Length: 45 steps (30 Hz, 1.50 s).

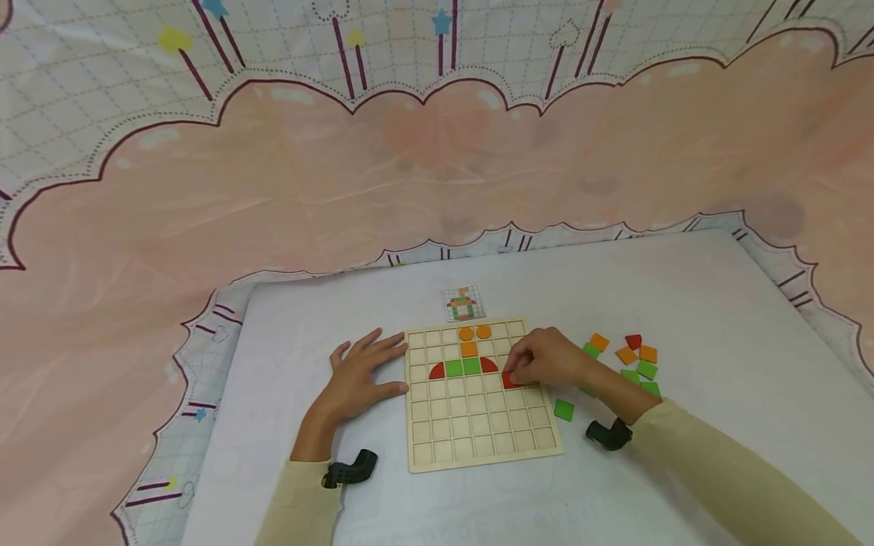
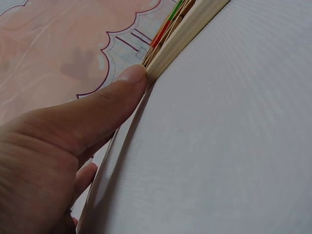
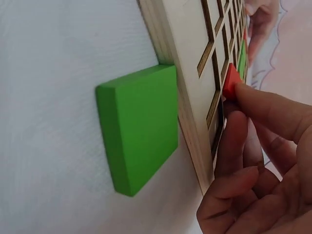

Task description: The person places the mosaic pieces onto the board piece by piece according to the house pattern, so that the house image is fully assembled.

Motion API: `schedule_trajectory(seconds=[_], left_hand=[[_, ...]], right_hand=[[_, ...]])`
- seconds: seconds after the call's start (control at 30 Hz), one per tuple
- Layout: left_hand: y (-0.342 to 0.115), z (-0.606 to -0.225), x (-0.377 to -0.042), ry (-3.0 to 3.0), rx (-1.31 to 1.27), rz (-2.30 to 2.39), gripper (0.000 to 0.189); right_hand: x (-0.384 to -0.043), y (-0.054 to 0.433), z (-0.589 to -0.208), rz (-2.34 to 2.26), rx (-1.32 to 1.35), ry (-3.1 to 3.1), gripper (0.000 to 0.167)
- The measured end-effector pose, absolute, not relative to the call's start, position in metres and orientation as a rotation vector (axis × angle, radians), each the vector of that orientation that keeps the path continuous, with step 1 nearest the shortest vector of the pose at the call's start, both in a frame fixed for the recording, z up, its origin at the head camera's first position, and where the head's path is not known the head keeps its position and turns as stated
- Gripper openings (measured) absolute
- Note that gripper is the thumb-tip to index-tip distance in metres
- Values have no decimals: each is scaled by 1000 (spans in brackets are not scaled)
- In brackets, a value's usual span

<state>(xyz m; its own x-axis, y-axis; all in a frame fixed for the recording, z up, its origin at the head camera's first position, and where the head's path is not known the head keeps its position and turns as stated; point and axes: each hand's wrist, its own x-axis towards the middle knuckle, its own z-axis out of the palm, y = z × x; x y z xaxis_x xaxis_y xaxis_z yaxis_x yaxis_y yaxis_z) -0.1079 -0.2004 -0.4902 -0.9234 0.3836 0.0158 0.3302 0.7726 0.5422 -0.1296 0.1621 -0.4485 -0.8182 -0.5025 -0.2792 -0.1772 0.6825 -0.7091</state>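
Note:
A wooden grid board (image 1: 464, 425) lies on the white table. My left hand (image 1: 362, 377) is spread at its left side, thumb and fingertips against the edge; the thumb (image 2: 129, 80) meets the wooden rim in the left wrist view. My right hand (image 1: 549, 358) pinches a red tile (image 3: 231, 80) between thumb and finger, low over the right-hand cells. On the board sit two orange discs (image 1: 466, 334), an orange square (image 1: 469, 349), and a row of two green squares (image 1: 454, 368) with a red rounded piece (image 1: 438, 371) at its left end and another (image 1: 488, 365) at its right.
Behind the board lies a small pattern card (image 1: 463, 303). Several loose orange, red and green tiles (image 1: 647, 369) are scattered to the right, partly behind my right forearm. One green tile (image 3: 139, 131) lies close to the board's right edge. A patterned cloth (image 1: 437, 167) hangs beyond the table.

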Motion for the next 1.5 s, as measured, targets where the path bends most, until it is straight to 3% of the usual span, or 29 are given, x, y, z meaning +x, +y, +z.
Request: schedule_trajectory(seconds=[1.5], left_hand=[[-200,-487,-107,2856,558,855,73]], right_hand=[[-130,173,-448,-940,-497,2468,9]])
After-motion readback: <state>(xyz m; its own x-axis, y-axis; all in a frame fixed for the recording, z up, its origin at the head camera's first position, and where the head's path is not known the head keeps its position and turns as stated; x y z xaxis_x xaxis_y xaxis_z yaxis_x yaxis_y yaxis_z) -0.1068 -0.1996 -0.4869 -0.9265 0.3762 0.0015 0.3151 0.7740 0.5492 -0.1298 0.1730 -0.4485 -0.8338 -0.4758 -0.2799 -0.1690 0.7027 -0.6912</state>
